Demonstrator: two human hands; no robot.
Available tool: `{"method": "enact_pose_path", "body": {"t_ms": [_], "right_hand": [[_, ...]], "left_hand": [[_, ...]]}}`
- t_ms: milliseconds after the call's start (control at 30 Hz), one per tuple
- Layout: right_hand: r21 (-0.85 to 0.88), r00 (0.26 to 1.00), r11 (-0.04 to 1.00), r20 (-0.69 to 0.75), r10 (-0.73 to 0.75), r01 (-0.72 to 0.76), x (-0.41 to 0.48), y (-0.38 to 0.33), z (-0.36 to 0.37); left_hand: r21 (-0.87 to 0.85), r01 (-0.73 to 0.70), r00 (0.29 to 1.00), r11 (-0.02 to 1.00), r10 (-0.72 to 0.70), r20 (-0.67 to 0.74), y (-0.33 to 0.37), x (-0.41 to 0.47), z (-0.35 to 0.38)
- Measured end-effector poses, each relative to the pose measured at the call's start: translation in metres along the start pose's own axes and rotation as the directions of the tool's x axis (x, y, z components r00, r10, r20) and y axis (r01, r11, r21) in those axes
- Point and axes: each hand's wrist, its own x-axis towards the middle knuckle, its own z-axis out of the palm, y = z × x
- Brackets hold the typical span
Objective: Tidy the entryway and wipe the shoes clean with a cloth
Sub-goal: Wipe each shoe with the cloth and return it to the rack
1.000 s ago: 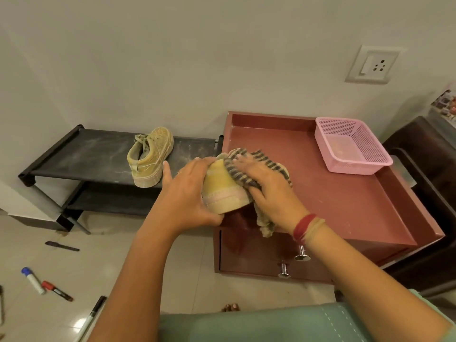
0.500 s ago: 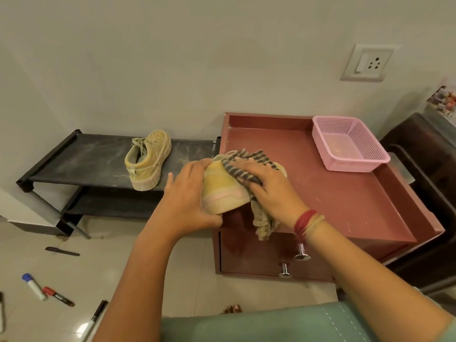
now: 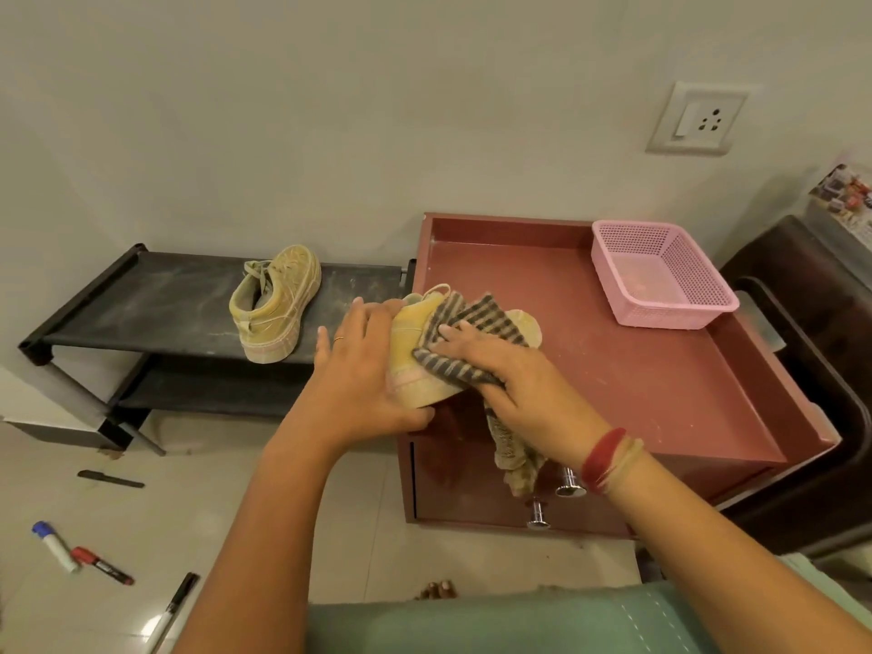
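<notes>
My left hand (image 3: pixel 358 370) grips the heel of a yellow sneaker (image 3: pixel 410 356), holding it over the front left corner of the red cabinet top (image 3: pixel 660 384). My right hand (image 3: pixel 509 375) holds a grey striped cloth (image 3: pixel 472 318) pressed against the sneaker's side; the cloth's loose end hangs below my wrist. The sneaker's toe pokes out to the right of the cloth. The matching yellow sneaker (image 3: pixel 273 309) stands on the top shelf of the black shoe rack (image 3: pixel 141 313), to the left.
A pink mesh basket (image 3: pixel 660 276) sits at the cabinet's back right. Markers (image 3: pixel 54 545), a red marker (image 3: pixel 101 565), a black pen (image 3: pixel 174 601) and a dark pen (image 3: pixel 111 479) lie on the tiled floor at left. Dark furniture (image 3: pixel 811 351) stands right of the cabinet.
My right hand slid the cloth back along the sneaker toward the heel, uncovering the toe. The left hand kept its hold on the heel.
</notes>
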Motion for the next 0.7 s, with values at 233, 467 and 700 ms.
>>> {"method": "enact_pose_path", "body": {"t_ms": [233, 467, 700], "right_hand": [[-0.057, 0.997, 0.996, -0.034, 0.067, -0.069, -0.004, 0.010, -0.006], [-0.087, 0.973, 0.975, -0.122, 0.195, -0.206, -0.009, 0.025, -0.015], [-0.080, 0.946, 0.952, -0.158, 0.282, -0.297, -0.011, 0.034, -0.013]], "left_hand": [[-0.069, -0.023, 1.000, 0.997, 0.022, -0.007, 0.001, -0.002, -0.003], [-0.084, -0.008, 1.000, 0.996, 0.009, 0.022, 0.006, -0.002, -0.007], [-0.119, 0.009, 0.997, 0.993, 0.000, 0.077, 0.006, 0.000, -0.009]]}}
